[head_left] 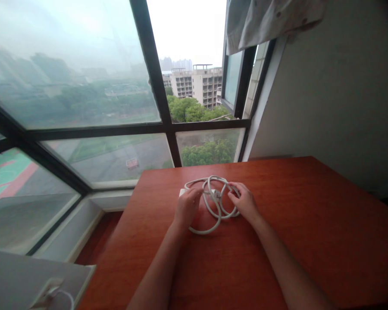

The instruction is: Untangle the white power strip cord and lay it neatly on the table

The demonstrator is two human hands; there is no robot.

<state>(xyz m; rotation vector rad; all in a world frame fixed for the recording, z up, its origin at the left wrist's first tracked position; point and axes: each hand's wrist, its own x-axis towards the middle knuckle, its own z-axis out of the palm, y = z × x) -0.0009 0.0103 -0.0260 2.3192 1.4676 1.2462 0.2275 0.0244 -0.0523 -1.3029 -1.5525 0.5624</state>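
A white cable (pixel 213 206) lies in loose loops on the reddish-brown wooden table (pixel 310 224), near its far middle. My left hand (pixel 187 206) rests on the left side of the loops, fingers curled over a strand, with a small white block (pixel 182 192) showing just beyond it. My right hand (pixel 244 201) is on the right side, fingers pinched round another strand. Both forearms reach in from the bottom of the head view.
A large window with a dark frame (pixel 163 107) stands behind the table, looking out on buildings and trees. A grey wall (pixel 342 107) runs along the right. Cloth (pixel 271 19) hangs at the top. A white ledge with a plug and cord (pixel 48 292) sits at bottom left.
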